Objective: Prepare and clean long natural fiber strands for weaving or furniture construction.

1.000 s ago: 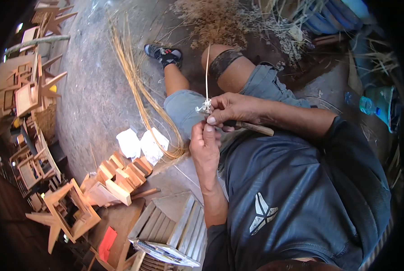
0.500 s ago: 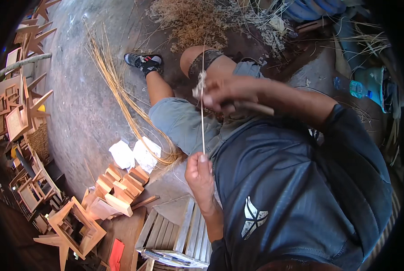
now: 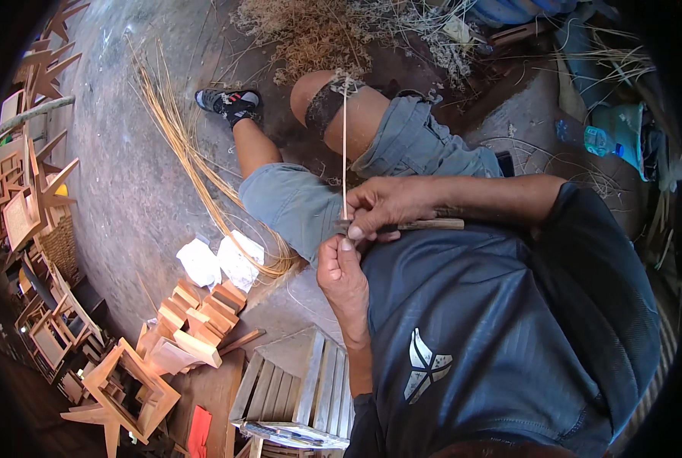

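A thin pale cane strip (image 3: 345, 145) runs from the dark pad (image 3: 324, 108) on my knee down to my hands, pulled straight. Pinched between thumb and fingers, its near end is in my left hand (image 3: 342, 275). My right hand (image 3: 393, 204) is closed round a knife (image 3: 432, 224) with a wooden handle. The short blade lies across the strip, with my right thumb pressed by it, just beyond my left fingertips. Pale shavings cling to the pad where the strip crosses it.
A bundle of long cane strips (image 3: 192, 164) lies on the floor to the left. Nearer are white crumpled pieces (image 3: 240, 259), stacked wood blocks (image 3: 204, 317) and a slatted stool (image 3: 303, 385). A shavings heap (image 3: 318, 42) lies beyond my knees. A plastic bottle (image 3: 596, 141) is at right.
My right hand with the knife has come from near the knee down the strip to my left hand. The shavings clump by the blade is now at the knee pad.
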The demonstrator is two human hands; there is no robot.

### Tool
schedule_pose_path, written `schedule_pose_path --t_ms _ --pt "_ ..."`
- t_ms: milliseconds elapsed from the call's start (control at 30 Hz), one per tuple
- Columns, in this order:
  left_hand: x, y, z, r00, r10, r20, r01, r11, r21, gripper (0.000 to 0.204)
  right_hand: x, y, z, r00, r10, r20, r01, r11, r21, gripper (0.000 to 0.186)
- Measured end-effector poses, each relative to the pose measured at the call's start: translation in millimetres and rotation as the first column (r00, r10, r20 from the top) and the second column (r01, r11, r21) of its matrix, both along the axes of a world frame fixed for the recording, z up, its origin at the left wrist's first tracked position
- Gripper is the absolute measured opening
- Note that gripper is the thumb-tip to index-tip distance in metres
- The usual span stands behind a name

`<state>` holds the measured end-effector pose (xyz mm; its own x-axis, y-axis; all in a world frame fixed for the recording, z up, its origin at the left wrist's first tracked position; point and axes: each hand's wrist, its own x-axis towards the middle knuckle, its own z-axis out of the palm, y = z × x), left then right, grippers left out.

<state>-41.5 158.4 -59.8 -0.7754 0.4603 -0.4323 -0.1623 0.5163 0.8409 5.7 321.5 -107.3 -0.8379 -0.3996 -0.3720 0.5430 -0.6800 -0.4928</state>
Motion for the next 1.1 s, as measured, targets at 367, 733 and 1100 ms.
schedule_pose_path --t_ms 367,733,1100 --pt "14.0 -62.7 20.6 0.996 0.055 -0.063 -0.067 0.974 -0.215 0.012 -17.7 69.2 -26.8 0.942 -0.330 -0.064 0.333 0.941 0.055 0.021" --pt "-0.3 -49.6 4.2 0.997 -0.033 0.068 0.044 0.984 -0.171 0.014 -4.8 -17.3 -12.2 0.973 -0.191 0.128 0.185 0.981 0.054 0.025" --pt "-1.3 -33.3 12.3 0.995 -0.093 -0.019 0.088 0.980 -0.180 0.016 -6.8 15.8 -21.9 0.969 -0.229 0.091 0.227 0.973 0.029 0.020"
